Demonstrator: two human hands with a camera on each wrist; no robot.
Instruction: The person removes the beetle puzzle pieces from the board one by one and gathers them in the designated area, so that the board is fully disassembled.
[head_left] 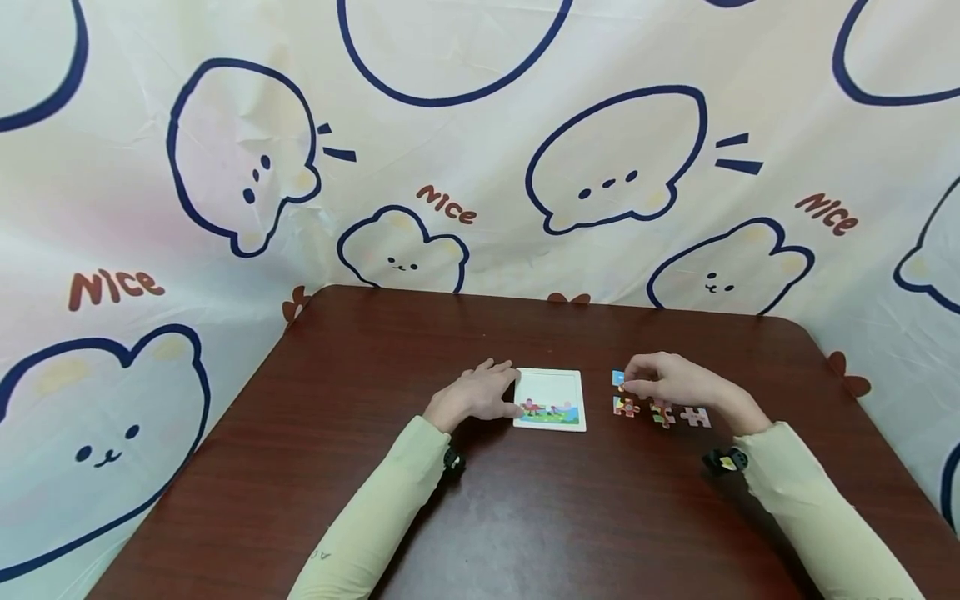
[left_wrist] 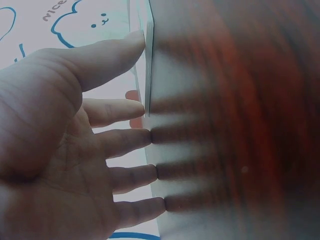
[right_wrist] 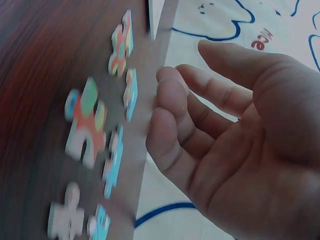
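Observation:
A square white puzzle tray [head_left: 547,386] lies on the table, a colourful picture strip along its near side. My left hand [head_left: 480,394] is at its left edge; in the left wrist view the thumb and index fingertip meet the tray's side [left_wrist: 148,65], while the other straight, spread fingers reach down to the tabletop. Over the loose jigsaw pieces to the right hovers my right hand [head_left: 667,379], partly covering them. Its fingers [right_wrist: 167,135] bend loosely, the thumb stands apart, and nothing sits between them. Beneath are a red-and-green piece [right_wrist: 87,122] and a pale piece [right_wrist: 67,217].
The dark brown wooden table [head_left: 525,508] reaches back to a cartoon-printed cloth [head_left: 495,150] that hangs behind and along both sides. A blue piece [head_left: 618,378] and a red-yellow piece [head_left: 626,407] lie between the tray and my right hand.

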